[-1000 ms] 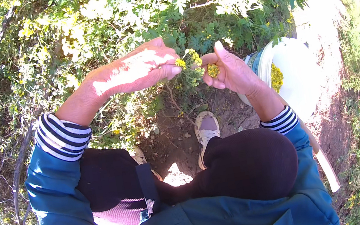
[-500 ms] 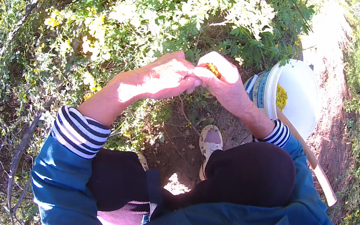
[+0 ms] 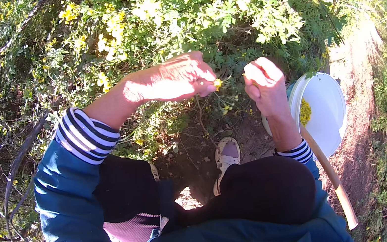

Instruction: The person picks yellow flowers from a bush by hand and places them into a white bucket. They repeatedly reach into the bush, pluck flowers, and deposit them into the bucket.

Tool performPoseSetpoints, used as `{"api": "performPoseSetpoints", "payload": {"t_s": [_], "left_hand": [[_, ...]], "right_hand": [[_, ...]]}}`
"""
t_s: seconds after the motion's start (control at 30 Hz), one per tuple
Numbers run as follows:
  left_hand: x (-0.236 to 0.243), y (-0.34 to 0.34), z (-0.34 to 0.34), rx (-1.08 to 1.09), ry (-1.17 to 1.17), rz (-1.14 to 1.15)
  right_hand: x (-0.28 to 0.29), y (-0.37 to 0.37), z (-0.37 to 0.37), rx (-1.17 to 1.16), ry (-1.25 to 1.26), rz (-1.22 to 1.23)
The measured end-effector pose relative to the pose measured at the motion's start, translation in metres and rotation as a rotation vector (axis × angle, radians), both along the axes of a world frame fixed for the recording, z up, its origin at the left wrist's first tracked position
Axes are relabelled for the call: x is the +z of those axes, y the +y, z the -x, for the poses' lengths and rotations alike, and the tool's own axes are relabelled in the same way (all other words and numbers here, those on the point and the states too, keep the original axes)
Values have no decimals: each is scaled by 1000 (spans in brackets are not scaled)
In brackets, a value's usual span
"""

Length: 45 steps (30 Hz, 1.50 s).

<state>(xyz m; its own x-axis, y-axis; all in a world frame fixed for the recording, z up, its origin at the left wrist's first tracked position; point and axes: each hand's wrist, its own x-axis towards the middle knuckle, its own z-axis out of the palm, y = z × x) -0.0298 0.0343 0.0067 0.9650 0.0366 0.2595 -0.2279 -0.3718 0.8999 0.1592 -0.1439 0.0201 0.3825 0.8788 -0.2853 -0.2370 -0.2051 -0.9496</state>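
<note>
In the middle of the view, my left hand has its fingers pinched on a green sprig with a yellow flower head. Just right of it, my right hand is curled closed; what lies inside it is hidden. Beside that hand stands a white bucket with a pile of small yellow flower heads inside. A pale wooden handle runs from the bucket toward the lower right.
Leafy undergrowth with yellow flowers fills the upper view. Bare grey branches reach along the left. A dirt strip runs down the right. My shoe rests on bare soil below my hands.
My hands came together over the sprig, then separated. My right hand, which showed yellow flowers between its fingers, is now curled with them hidden and has moved rightward from the sprig.
</note>
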Motion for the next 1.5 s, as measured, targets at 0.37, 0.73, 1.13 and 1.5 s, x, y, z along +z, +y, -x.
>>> {"api": "performPoseSetpoints", "payload": {"t_s": [0.37,0.73,1.13,1.5], "left_hand": [[32,1,-8,78,315,354],[31,-20,-16,163,269,-286],[30,5,-2,231,347,367],[13,28,1,237,327,946]], "right_hand": [[-26,-8,16,45,637,-76],[11,6,28,9,50,45],[20,-23,-38,-293,612,-220],[86,-88,-101,-88,-2034,794]]}}
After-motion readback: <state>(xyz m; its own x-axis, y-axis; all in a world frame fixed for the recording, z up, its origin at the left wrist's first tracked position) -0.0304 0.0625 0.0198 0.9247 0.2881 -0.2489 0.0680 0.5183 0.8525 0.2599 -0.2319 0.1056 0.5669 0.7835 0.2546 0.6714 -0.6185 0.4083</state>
